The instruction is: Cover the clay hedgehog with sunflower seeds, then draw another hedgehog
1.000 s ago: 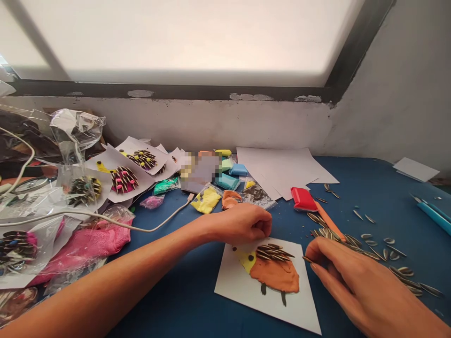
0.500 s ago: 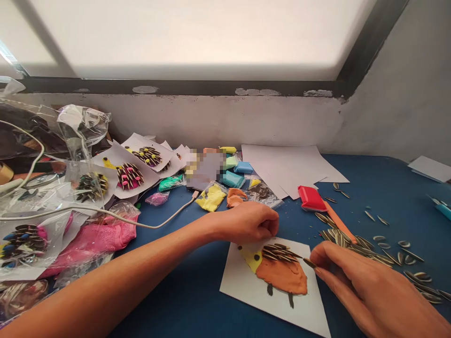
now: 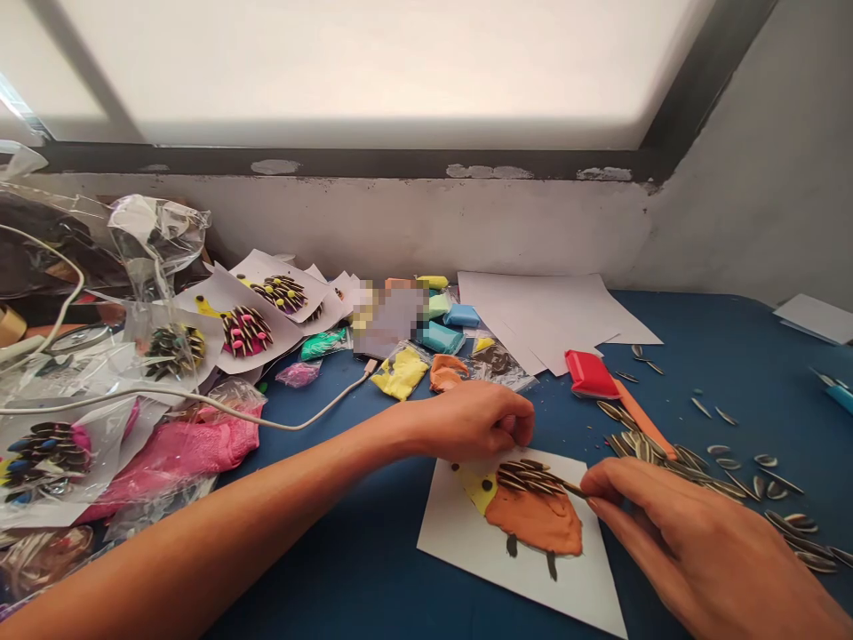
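On the blue table lies a white card [image 3: 459, 544] bearing a hedgehog shape of orange clay [image 3: 537, 524] with a yellow clay face [image 3: 478, 491] and dark legs. Rows of striped sunflower seeds [image 3: 529, 477] stick out of its upper back. My right hand [image 3: 686, 524] pinches one sunflower seed [image 3: 574, 488] between thumb and forefinger, its tip at the right end of those rows. Curled at the card's top edge, my left hand [image 3: 486, 420] is closed; whatever its fingers hold is hidden.
Loose sunflower seeds [image 3: 706, 480] spread at right, near an orange stick [image 3: 646, 420] and a red clay packet [image 3: 591, 374]. Opened yellow clay [image 3: 401, 373] and white paper sheets [image 3: 533, 311] lie behind. Finished seed hedgehogs [image 3: 246, 332], plastic bags and a white cable [image 3: 293, 429] occupy the left.
My right hand has moved slightly left, bringing the pinched sunflower seed up against the seed rows. My left hand has barely shifted.
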{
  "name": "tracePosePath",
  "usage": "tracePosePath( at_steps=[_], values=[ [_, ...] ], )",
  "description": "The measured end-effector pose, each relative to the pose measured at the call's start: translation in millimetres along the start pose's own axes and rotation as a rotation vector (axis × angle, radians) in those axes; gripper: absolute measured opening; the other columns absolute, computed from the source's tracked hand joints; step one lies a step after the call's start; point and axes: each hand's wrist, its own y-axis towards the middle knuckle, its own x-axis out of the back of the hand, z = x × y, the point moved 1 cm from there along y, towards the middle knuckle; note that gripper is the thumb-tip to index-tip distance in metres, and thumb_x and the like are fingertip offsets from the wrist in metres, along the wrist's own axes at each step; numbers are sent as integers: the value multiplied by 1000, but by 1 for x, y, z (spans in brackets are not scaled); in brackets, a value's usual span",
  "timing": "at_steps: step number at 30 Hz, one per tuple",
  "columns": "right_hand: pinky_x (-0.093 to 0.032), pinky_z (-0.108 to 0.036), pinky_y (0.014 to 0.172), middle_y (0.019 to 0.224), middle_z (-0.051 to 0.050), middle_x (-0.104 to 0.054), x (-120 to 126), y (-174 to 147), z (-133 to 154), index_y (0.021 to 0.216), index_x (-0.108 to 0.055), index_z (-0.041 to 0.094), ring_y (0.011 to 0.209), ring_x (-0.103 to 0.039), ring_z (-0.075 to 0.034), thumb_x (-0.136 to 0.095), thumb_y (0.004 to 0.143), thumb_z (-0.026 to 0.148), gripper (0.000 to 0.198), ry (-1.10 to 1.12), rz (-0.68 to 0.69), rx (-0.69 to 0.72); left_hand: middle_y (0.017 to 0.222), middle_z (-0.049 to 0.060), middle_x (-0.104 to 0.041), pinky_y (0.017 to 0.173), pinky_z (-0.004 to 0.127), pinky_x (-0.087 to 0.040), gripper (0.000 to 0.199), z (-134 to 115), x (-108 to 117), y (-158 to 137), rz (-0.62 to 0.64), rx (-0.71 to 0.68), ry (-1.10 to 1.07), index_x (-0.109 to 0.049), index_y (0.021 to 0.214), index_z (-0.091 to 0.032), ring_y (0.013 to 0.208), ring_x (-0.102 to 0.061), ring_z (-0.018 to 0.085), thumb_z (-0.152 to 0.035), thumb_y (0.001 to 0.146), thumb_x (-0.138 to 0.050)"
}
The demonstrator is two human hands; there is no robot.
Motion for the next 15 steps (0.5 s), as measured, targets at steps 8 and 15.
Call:
tracePosePath(
  at_steps=[8,15],
  values=[
    [-47,-22,38,63,8,-69,-1,2,2,77,-61,31,47,-67,-12,-47,95,31,23,2,8,19,85,-1,-66,62,24,-36,29,0,-2,-1,-2,7,-93,-73,93,-19,75,-55,11,-6,81,-50],
    [-46,-23,38,62,7,-69,-3,2,3,77,-63,31,46,-66,-12,-48,94,30,23,13,24,9,85,-1,-69,64,20,-37,31,1,-4,1,-18,12,-93,-73,95,-17,74,-56,11,-3,80,-51]
  ],
)
